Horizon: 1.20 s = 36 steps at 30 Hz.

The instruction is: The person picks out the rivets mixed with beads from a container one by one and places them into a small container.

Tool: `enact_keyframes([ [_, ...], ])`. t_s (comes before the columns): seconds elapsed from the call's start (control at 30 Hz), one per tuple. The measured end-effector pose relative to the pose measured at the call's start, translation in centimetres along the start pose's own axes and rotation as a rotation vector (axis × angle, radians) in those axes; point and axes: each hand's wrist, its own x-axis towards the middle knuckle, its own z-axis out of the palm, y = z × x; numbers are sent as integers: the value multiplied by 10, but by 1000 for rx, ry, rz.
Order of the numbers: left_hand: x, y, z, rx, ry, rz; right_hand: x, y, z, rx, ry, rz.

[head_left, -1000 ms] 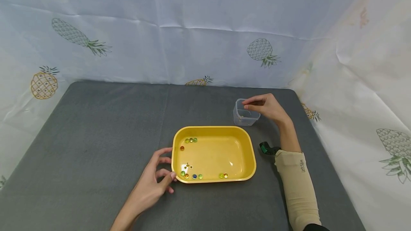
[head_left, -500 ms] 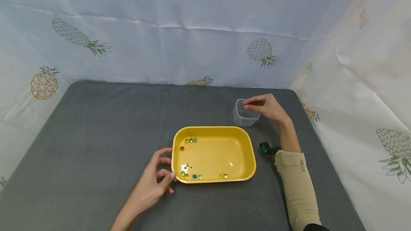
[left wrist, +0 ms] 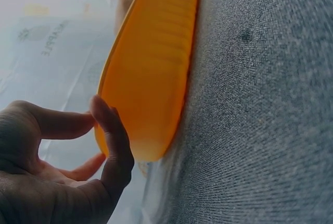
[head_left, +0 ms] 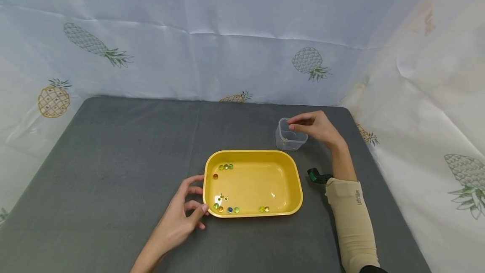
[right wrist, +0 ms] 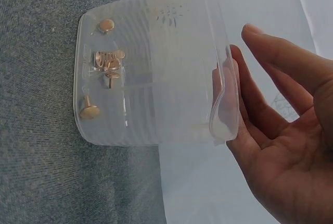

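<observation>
My left hand (head_left: pixel 179 218) holds the yellow plastic tray (head_left: pixel 250 152) at its left side, thumb on the near left corner and fingers along the left wall. The left wrist view shows the fingertips at the rim. Several coloured glass marbles (head_left: pixel 226 166) and a few small gold tacks (head_left: pixel 226 199) lie in the tray. Over the mouth of a clear plastic container (head_left: pixel 289 144) is my right hand (head_left: pixel 316 127), thumb and fingers bent loosely down at the rim. Nothing shows between them. Inside the container, the right wrist view shows several gold thumbtacks (right wrist: pixel 89 110) on the bottom.
A grey cloth-covered table (head_left: pixel 125 167) carries everything. White curtains (head_left: pixel 227 7) printed with pineapples hang behind and on the sides. A black and green wrist device (head_left: pixel 316 176) is on the right forearm, beside a beige sleeve (head_left: pixel 350 218).
Both hands, the tray and the container keep their places. Only a slight shift of the whole head view shows.
</observation>
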Motion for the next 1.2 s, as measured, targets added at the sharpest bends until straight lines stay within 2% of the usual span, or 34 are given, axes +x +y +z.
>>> enact_keyframes([
  [0.27,0,0,0,-1,6,3,2,-4,2,-18,-4,-15],
  [0.43,0,-1,1,4,8,5,2,-10,3,-44,-19,-56],
  [0.67,0,-2,1,12,9,9,2,-30,10,-39,-105,-162],
  [1.2,-2,-1,1,-2,-5,28,-8,-82,37,-106,-316,-299],
])
